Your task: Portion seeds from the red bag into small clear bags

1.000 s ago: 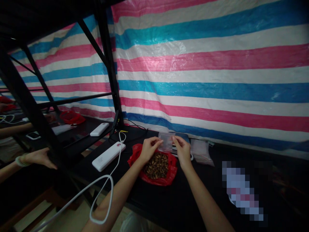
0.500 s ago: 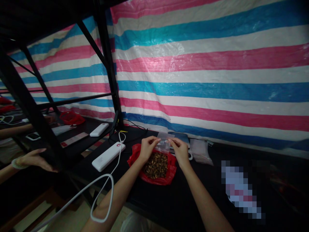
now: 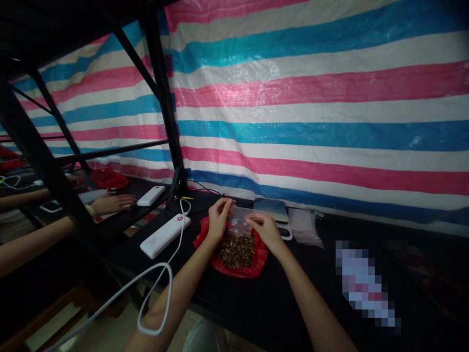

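My left hand (image 3: 219, 219) pinches the upper left corner of a small clear plastic bag (image 3: 239, 224). Thumb and fingertips of my right hand (image 3: 266, 231) are closed at the bag's right edge. The bag hangs just above a red plastic bag (image 3: 258, 264), which lies spread open like a bowl. Inside the red bag is a heap of small brown, seed-like pieces (image 3: 236, 252). Nothing can be made out inside the clear bag. Behind my right hand lies a flat device with a dark, shiny plate (image 3: 271, 209) and a white edge, partly covered.
A stack of clear bags (image 3: 305, 227) lies to the right, with a blurred-out pale object (image 3: 366, 283) beyond. At left are a white power bank (image 3: 164, 236) and its looping cable (image 3: 171, 288). Past the black frame (image 3: 170, 122), a co-worker's hand (image 3: 115, 203) rests on another table.
My hands and the clear bag have shifted slightly left; my right hand has dropped lower along the bag's edge. The co-worker's hand has reached forward onto their table.
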Tool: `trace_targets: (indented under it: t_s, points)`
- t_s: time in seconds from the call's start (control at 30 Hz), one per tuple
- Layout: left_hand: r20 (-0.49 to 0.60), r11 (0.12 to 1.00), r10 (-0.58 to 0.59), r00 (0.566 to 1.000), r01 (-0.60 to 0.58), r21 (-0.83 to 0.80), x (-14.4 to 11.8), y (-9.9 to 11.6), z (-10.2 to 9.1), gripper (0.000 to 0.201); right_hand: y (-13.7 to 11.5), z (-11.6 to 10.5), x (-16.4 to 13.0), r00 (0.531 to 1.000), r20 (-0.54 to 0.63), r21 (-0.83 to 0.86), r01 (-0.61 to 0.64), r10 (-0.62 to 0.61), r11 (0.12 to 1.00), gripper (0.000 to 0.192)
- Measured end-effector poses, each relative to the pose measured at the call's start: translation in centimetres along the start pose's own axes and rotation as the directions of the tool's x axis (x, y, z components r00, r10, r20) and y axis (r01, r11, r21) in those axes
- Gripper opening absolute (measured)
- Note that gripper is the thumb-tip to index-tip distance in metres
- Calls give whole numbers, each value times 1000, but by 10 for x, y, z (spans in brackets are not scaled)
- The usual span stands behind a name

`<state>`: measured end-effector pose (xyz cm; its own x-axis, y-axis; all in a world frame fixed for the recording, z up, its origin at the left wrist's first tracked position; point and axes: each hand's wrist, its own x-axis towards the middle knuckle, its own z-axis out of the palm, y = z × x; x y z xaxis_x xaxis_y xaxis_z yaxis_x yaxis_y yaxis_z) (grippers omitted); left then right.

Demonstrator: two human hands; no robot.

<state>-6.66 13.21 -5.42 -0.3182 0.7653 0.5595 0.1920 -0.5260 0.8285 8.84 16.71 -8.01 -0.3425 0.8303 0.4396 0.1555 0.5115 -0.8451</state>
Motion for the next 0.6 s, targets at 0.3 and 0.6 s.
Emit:
trace_targets:
  t_s: [0.3,0.6]
  points:
    - [97,999,11,995,-15,38,5,-1,-9,24,1,2,-1,1000,-4,32,0,0,999,19]
    - [16,995,21,1000,-23,93,4,0,-8,23,-1,3,-2,1000,9,20,0,0,1000,19]
